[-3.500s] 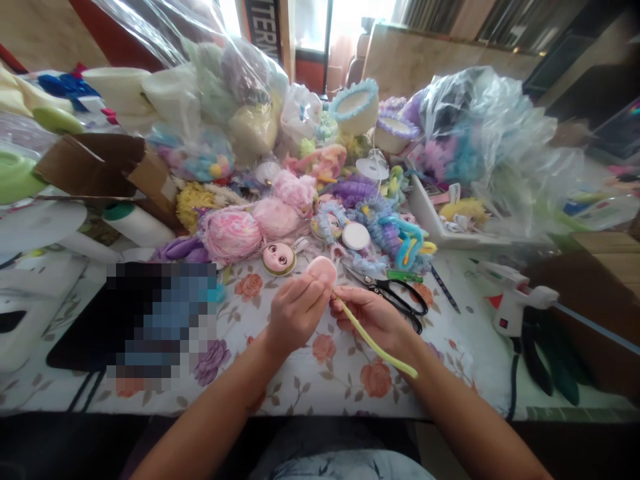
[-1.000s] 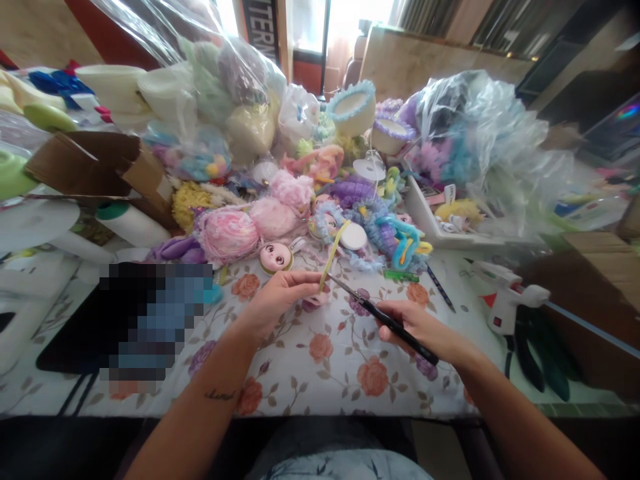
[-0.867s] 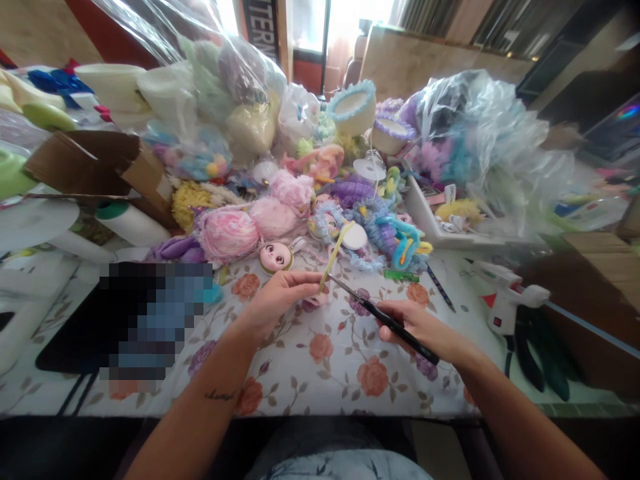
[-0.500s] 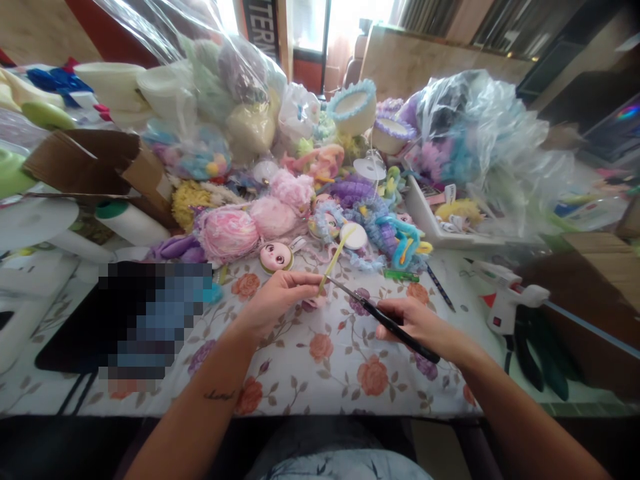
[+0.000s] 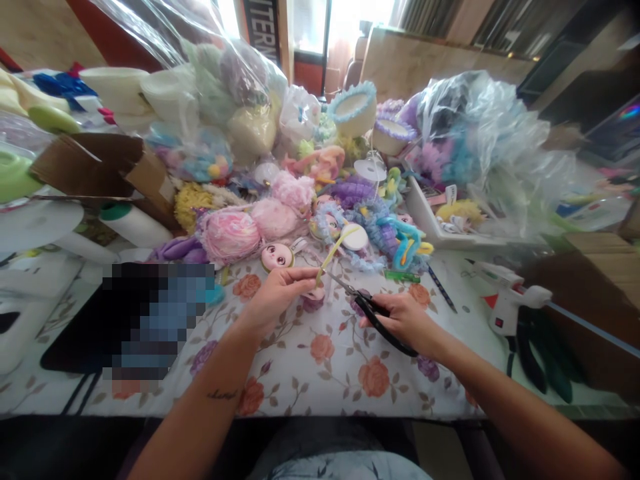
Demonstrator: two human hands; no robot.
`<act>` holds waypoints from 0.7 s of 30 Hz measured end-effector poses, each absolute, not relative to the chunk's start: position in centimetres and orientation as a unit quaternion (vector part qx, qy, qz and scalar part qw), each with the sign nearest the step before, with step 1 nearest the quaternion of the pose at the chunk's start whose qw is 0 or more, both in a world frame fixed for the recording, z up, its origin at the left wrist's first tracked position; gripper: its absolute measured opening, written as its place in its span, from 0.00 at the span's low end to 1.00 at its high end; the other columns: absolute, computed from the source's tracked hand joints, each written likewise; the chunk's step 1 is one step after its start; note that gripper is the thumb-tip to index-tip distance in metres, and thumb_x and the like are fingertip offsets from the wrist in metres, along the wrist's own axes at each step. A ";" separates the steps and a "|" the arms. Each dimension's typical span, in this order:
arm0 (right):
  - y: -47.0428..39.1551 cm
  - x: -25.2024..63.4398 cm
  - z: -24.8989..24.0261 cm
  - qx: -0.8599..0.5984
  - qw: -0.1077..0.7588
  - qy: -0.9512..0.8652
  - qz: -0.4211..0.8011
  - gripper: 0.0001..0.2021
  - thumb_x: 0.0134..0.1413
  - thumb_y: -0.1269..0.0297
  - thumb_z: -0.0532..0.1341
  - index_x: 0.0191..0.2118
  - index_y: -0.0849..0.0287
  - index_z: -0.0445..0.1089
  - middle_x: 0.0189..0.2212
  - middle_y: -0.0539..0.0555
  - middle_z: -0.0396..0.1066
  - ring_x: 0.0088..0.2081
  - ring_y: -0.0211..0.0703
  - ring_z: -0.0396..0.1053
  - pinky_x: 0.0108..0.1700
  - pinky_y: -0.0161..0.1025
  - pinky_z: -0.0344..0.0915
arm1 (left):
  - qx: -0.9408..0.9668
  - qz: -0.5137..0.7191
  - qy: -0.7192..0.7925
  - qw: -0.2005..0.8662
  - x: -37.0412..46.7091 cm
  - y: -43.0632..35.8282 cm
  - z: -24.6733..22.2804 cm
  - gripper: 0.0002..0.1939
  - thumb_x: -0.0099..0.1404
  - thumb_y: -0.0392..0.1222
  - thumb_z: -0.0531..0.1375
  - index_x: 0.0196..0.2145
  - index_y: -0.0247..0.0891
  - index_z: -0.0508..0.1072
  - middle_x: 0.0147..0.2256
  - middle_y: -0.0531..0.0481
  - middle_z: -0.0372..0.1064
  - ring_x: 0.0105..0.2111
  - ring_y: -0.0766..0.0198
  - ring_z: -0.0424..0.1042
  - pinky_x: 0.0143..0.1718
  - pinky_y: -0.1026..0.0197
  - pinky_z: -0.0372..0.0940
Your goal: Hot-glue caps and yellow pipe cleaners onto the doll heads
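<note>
Between thumb and fingers, my left hand (image 5: 273, 293) pinches a thin yellow-green strip (image 5: 330, 252), which curves up and away toward a white round disc (image 5: 355, 237). Black-handled scissors (image 5: 383, 321) are gripped in my right hand (image 5: 405, 321). Their blades are parted a little and point left, with the tips close to the strip by my left fingertips. Whether the blades touch the strip I cannot tell. A doll face (image 5: 277, 256) with large eyes lies just beyond my left hand. Below my left fingertips is a small pinkish piece, partly hidden.
Pink yarn (image 5: 231, 233) and fluffy doll parts are heaped beyond my hands. On the right are a white tray (image 5: 453, 241), a pencil (image 5: 443, 289), a green piece (image 5: 403, 275) and a glue gun (image 5: 506, 303). At left lie a dark tablet-like device (image 5: 83, 333) and a cardboard box (image 5: 95, 163).
The scissors have opened, with their handles now spread apart, and my right hand has shifted slightly left. My left hand still pinches the strip, which is bent a little more.
</note>
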State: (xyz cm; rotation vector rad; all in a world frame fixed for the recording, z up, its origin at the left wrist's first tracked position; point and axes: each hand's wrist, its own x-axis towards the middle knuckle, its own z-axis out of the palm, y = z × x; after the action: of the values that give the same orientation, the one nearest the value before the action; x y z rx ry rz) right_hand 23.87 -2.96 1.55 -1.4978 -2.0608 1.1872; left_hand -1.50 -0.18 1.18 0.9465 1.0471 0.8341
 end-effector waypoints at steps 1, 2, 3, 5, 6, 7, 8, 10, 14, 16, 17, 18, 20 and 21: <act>-2.9 23.8 1.5 -0.524 0.165 -0.724 0.417 0.12 0.53 0.54 0.64 0.29 0.57 0.75 0.20 0.46 0.65 0.23 0.37 0.60 0.25 0.33 0.52 | 0.419 0.372 0.469 0.682 -1.5 -0.2 1.1 0.18 0.56 0.41 0.67 0.45 0.36 0.78 0.35 0.47 0.78 0.33 0.64 0.75 0.38 0.63 0.67; -2.8 23.8 1.5 -0.524 0.165 -0.725 0.416 0.12 0.53 0.54 0.64 0.29 0.57 0.75 0.20 0.46 0.65 0.23 0.37 0.60 0.25 0.33 0.52 | 0.416 0.372 0.471 0.683 -1.6 -0.1 1.0 0.19 0.56 0.41 0.67 0.45 0.36 0.78 0.34 0.47 0.78 0.33 0.64 0.75 0.38 0.63 0.67; -2.8 23.7 1.5 -0.524 0.164 -0.726 0.414 0.12 0.53 0.54 0.64 0.28 0.57 0.75 0.20 0.46 0.65 0.23 0.36 0.59 0.25 0.33 0.52 | 0.414 0.369 0.472 0.685 -1.6 -0.1 0.9 0.19 0.56 0.41 0.67 0.45 0.36 0.78 0.34 0.47 0.78 0.33 0.64 0.75 0.39 0.63 0.67; -2.7 23.7 1.4 -0.522 0.164 -0.729 0.411 0.12 0.52 0.54 0.65 0.28 0.58 0.75 0.20 0.46 0.65 0.23 0.36 0.59 0.26 0.33 0.52 | 0.409 0.367 0.474 0.689 -1.6 -0.1 0.9 0.18 0.55 0.42 0.68 0.45 0.37 0.79 0.34 0.47 0.78 0.32 0.64 0.75 0.39 0.63 0.67; -2.7 23.7 1.4 -0.521 0.164 -0.730 0.410 0.12 0.53 0.54 0.64 0.28 0.57 0.76 0.20 0.46 0.65 0.23 0.36 0.60 0.26 0.33 0.52 | 0.406 0.368 0.477 0.687 -1.6 -0.1 0.9 0.18 0.55 0.42 0.68 0.44 0.38 0.79 0.35 0.48 0.78 0.32 0.65 0.74 0.39 0.63 0.67; -2.7 23.7 1.3 -0.520 0.164 -0.731 0.409 0.12 0.53 0.54 0.64 0.28 0.57 0.75 0.21 0.46 0.65 0.23 0.36 0.60 0.26 0.33 0.52 | 0.405 0.371 0.481 0.684 -1.5 -0.1 0.9 0.17 0.55 0.42 0.68 0.43 0.38 0.79 0.35 0.48 0.78 0.32 0.65 0.74 0.39 0.63 0.67; -2.7 23.7 1.3 -0.519 0.162 -0.733 0.409 0.13 0.53 0.53 0.64 0.28 0.57 0.75 0.20 0.46 0.65 0.23 0.36 0.60 0.26 0.33 0.52 | 0.404 0.373 0.485 0.680 -1.5 -0.1 1.0 0.17 0.54 0.42 0.68 0.43 0.38 0.79 0.35 0.48 0.78 0.32 0.65 0.74 0.39 0.63 0.66; -2.6 23.8 1.5 -0.517 0.152 -0.737 0.407 0.13 0.54 0.52 0.64 0.28 0.57 0.74 0.20 0.46 0.65 0.23 0.37 0.60 0.26 0.33 0.53 | 0.406 0.375 0.493 0.672 -1.4 -0.1 1.0 0.17 0.54 0.42 0.69 0.42 0.38 0.80 0.35 0.48 0.78 0.32 0.65 0.74 0.39 0.63 0.66; -2.1 24.3 2.3 -0.527 0.111 -0.766 0.352 0.16 0.52 0.48 0.63 0.28 0.57 0.71 0.23 0.48 0.68 0.25 0.39 0.64 0.26 0.34 0.53 | 0.415 0.370 0.496 0.667 -1.6 -0.1 1.1 0.17 0.54 0.43 0.68 0.42 0.38 0.79 0.35 0.48 0.78 0.33 0.65 0.73 0.39 0.64 0.65; -2.1 24.7 2.7 -0.553 0.077 -0.780 0.282 0.17 0.52 0.47 0.63 0.27 0.57 0.70 0.23 0.49 0.69 0.26 0.41 0.66 0.27 0.35 0.53 | 0.423 0.368 0.498 0.662 -1.7 0.0 1.1 0.16 0.55 0.44 0.68 0.42 0.39 0.80 0.35 0.49 0.78 0.34 0.65 0.73 0.40 0.64 0.65; -2.2 25.0 2.7 -0.570 0.056 -0.783 0.241 0.16 0.52 0.48 0.63 0.27 0.57 0.69 0.23 0.50 0.70 0.26 0.42 0.66 0.27 0.35 0.53 | 0.426 0.367 0.500 0.659 -1.7 0.0 1.1 0.16 0.55 0.44 0.68 0.42 0.39 0.80 0.36 0.49 0.78 0.35 0.64 0.73 0.40 0.63 0.65; -2.4 25.3 2.6 -0.589 0.033 -0.782 0.198 0.15 0.53 0.50 0.62 0.27 0.57 0.69 0.23 0.51 0.70 0.27 0.44 0.67 0.28 0.36 0.53 | 0.428 0.369 0.502 0.655 -1.7 0.1 1.0 0.15 0.55 0.45 0.68 0.41 0.39 0.80 0.36 0.49 0.78 0.36 0.64 0.73 0.41 0.63 0.65; -2.9 26.0 2.1 -0.621 -0.006 -0.773 0.129 0.12 0.55 0.55 0.61 0.28 0.58 0.70 0.24 0.54 0.72 0.29 0.48 0.70 0.29 0.38 0.55 | 0.429 0.381 0.503 0.646 -1.7 0.1 1.0 0.14 0.55 0.46 0.68 0.40 0.39 0.80 0.38 0.48 0.78 0.38 0.63 0.73 0.43 0.63 0.64; -3.2 26.4 1.8 -0.632 -0.020 -0.767 0.110 0.11 0.55 0.57 0.60 0.29 0.59 0.71 0.25 0.55 0.73 0.30 0.50 0.71 0.30 0.38 0.57 | 0.429 0.388 0.503 0.643 -1.7 0.1 0.9 0.14 0.55 0.46 0.68 0.39 0.39 0.80 0.38 0.49 0.78 0.39 0.63 0.73 0.44 0.63 0.64</act>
State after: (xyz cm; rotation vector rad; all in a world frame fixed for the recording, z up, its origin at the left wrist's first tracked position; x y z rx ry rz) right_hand 26.40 -3.16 1.84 -2.0102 -2.4404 0.3486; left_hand -1.68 0.11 0.93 0.9767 1.1458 0.8829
